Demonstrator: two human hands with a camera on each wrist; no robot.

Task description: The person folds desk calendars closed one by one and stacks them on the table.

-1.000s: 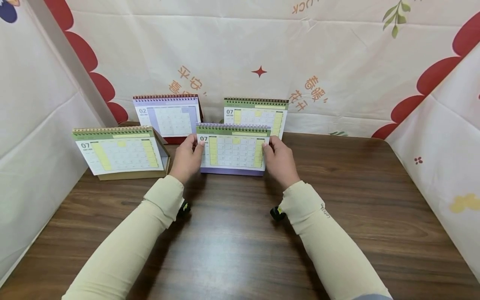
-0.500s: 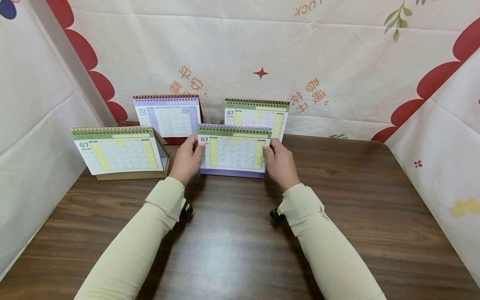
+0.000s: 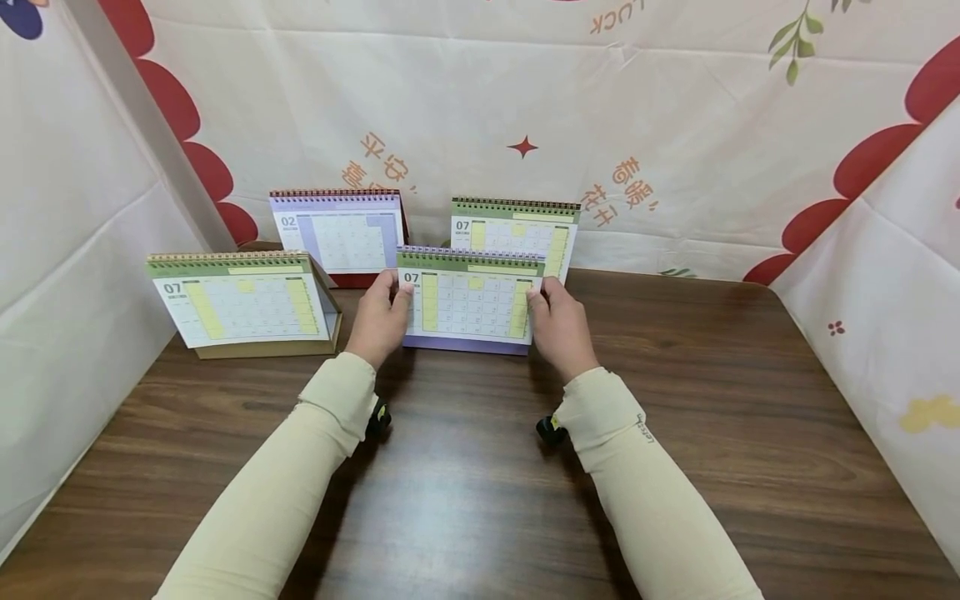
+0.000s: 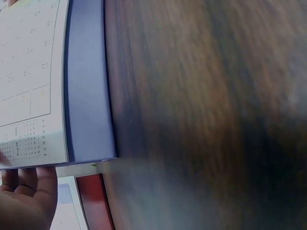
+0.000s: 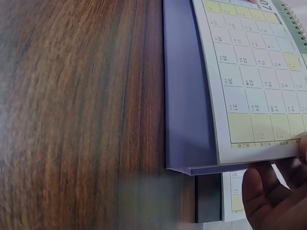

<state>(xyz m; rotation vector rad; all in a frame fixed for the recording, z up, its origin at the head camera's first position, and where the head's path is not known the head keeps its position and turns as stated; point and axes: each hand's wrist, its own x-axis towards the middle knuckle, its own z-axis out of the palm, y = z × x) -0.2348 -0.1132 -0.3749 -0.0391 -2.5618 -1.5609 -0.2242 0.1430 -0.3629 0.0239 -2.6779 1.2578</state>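
Note:
Between my two hands stands a desk calendar (image 3: 471, 304) with a purple base, a green-topped page marked 07 and a spiral binding along its top. My left hand (image 3: 378, 321) grips its left side edge, thumb on the page and fingers behind. On the opposite edge my right hand (image 3: 562, 325) holds it the same way. Both wrist views show the purple base (image 4: 88, 86) close to the wooden surface; in the right wrist view the page (image 5: 259, 81) lies above the base, with fingers (image 5: 266, 191) curled behind the edge.
Behind the held calendar stands another 07 calendar (image 3: 558, 242), partly hidden. A purple-page 02 calendar (image 3: 341, 237) with a red base is at the back left, and a tan-based 07 calendar (image 3: 243, 308) at the left. Printed cloth (image 3: 480, 100) hangs behind the brown table (image 3: 712, 417).
Both hands keep their grip on the purple-based calendar, which stays almost in place. The scene shifts only slightly in the head view.

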